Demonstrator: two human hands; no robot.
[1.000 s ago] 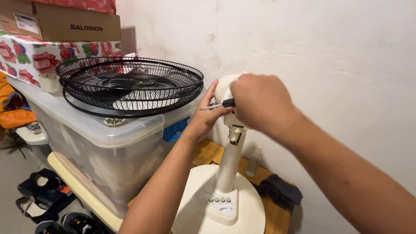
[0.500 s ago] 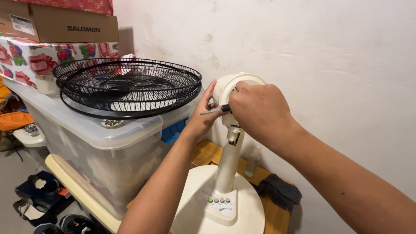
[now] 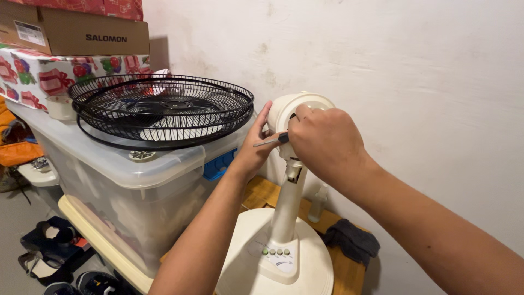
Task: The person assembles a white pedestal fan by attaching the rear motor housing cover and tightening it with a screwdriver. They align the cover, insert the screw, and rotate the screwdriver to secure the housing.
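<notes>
A cream pedestal fan stands before me with its round motor head (image 3: 299, 105) bare of grilles, on a neck (image 3: 288, 202) rising from a round base (image 3: 305, 267). My left hand (image 3: 255, 147) cups the left side of the motor head, fingers against it. My right hand (image 3: 326, 143) is closed around a screwdriver (image 3: 271, 141) with a black handle, whose metal shaft points left across my left hand. Two black wire fan grilles (image 3: 164, 106) lie stacked on a clear plastic storage bin (image 3: 131, 180) to the left.
Cardboard and gift-wrapped boxes (image 3: 60, 60) are stacked at the upper left. A white wall (image 3: 409, 82) rises close behind the fan. A dark cloth (image 3: 352, 240) and small bottle (image 3: 320, 202) lie on wooden boards by the base. Shoes (image 3: 49, 257) are on the floor at lower left.
My right hand has lowered slightly with the screwdriver, uncovering the top of the motor head. My left hand stays against the head.
</notes>
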